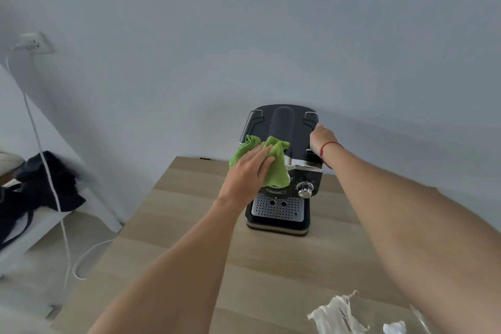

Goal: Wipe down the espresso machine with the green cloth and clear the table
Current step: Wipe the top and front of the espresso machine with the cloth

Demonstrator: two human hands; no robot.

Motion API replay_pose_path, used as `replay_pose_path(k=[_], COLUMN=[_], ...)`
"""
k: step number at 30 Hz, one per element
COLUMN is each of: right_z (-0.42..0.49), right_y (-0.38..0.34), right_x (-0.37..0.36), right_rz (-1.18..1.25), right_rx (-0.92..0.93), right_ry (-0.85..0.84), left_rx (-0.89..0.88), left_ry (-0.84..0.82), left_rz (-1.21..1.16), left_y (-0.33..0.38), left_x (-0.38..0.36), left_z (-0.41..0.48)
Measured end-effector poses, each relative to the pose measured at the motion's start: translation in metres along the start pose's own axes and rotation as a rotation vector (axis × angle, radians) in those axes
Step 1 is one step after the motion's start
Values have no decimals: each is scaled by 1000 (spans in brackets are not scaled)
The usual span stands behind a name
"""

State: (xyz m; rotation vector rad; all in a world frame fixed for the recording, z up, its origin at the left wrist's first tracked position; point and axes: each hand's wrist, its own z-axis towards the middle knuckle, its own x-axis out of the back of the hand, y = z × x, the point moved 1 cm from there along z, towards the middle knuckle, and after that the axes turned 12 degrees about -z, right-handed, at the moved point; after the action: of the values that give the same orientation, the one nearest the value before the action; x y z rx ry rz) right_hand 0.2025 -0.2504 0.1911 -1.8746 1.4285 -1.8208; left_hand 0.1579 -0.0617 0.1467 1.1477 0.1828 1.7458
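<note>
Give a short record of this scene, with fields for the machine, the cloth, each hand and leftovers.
machine: black espresso machine, upright on the wooden table
cloth: green cloth, on the machine's top front
left hand: flat on the cloth, pressing it
right hand: holds the machine's upper right edge
leftovers: crumpled whitish wrapping at the table's near right

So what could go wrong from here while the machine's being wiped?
The green cloth under the left hand hangs down the front of the espresso machine beside the chrome knob; a wipe might snag or turn it. The crumpled white wrapper lies at the near edge of the table beside the right forearm, so pulling back could sweep it off.
</note>
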Motion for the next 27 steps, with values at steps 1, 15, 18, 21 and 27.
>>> replay_pose_path(k=[1,15,18,21,27], right_z=[2,10,15,18,29], right_y=[1,5,8,9,15], right_x=[-1,-3,-4,-6,-12], right_rz=[8,34,60,57,32], right_rx=[0,38,44,55,82], right_ry=[6,-16,5,24,36], left_rx=[-6,278,356,391,440], left_ry=[10,-420,-494,-511,-490], left_rz=[14,268,280,280,231], left_y=[-1,28,21,9,-26], left_x=[1,-36,-41,-45,-61], left_z=[0,64,87,111,166])
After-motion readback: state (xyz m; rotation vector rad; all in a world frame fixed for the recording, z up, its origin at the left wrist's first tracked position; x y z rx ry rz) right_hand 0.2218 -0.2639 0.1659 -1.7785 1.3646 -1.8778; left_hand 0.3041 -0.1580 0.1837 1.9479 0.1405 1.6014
